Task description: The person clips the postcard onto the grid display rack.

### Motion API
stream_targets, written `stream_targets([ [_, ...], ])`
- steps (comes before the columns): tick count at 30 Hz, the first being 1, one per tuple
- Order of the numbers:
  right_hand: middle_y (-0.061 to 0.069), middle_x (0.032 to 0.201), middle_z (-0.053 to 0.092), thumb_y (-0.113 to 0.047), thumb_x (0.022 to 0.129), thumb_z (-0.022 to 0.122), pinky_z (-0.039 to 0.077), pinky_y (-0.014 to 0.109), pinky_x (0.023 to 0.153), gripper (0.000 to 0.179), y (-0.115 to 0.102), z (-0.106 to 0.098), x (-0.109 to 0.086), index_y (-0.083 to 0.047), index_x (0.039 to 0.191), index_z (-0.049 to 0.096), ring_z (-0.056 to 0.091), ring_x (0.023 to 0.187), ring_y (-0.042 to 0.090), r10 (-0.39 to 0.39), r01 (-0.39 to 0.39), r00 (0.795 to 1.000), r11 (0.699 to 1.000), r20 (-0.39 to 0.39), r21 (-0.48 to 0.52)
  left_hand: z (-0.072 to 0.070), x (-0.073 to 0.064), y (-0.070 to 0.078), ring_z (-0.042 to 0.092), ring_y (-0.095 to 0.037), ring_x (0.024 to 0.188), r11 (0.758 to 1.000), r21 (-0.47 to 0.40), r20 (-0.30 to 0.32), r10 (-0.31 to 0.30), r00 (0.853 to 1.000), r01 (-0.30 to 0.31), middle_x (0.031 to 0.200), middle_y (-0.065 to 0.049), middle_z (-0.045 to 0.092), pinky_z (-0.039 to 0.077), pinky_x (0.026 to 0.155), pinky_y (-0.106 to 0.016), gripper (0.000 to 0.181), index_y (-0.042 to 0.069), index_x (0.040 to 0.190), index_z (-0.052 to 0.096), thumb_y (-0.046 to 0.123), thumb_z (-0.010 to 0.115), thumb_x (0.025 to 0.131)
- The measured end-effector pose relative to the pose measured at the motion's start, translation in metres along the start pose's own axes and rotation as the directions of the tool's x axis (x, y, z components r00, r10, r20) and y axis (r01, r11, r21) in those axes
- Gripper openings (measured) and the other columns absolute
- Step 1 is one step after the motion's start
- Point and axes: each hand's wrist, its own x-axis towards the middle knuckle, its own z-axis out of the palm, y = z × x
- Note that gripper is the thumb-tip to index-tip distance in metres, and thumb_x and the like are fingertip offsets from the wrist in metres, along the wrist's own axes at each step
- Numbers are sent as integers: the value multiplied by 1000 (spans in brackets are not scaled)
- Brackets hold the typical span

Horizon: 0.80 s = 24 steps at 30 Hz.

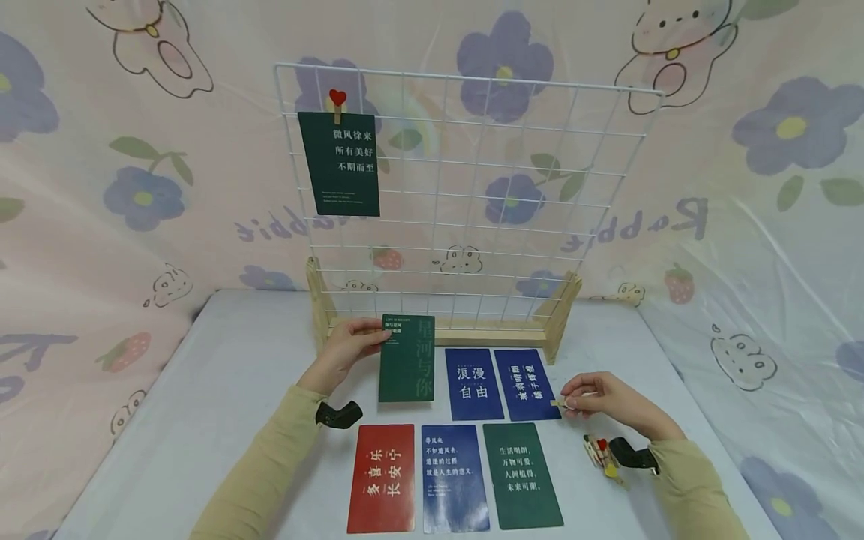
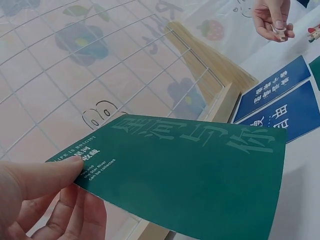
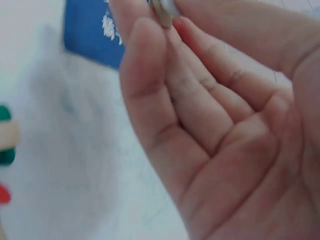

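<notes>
My left hand (image 1: 343, 351) pinches a dark green card (image 1: 406, 360) by its upper left corner, in front of the rack's foot. In the left wrist view the thumb lies on the printed face of this card (image 2: 190, 175), which is tilted. Between thumb and fingertips my right hand (image 1: 610, 401) holds a small wooden clothespin (image 1: 557, 403), beside the right-hand blue card (image 1: 528, 384). Fingers cover most of the clothespin. A white wire grid rack (image 1: 466, 202) stands behind the hands; a green card (image 1: 344, 169) hangs at its upper left from a red-heart clothespin (image 1: 337, 103).
A second blue card (image 1: 475, 384) lies before the rack's wooden base (image 1: 486, 336). Nearer me lie a red card (image 1: 381, 480), a blue card (image 1: 455, 480) and a green card (image 1: 523, 476). Several coloured clothespins (image 1: 603, 457) are heaped by the right wrist on the white tabletop (image 1: 243, 360).
</notes>
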Motion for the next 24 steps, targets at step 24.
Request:
stream_targets([
  [24,16,103,69,-21,94,63,52,46,83,34,-34,9,24,6,114,65,62,94,39,-75,76,997,996,25,-49,-2,-5,0,65,-17,89,1000,-3,13,8,1000,-8,105,-12,65,48,94,-42,36,-3,120,61,10,71,87],
])
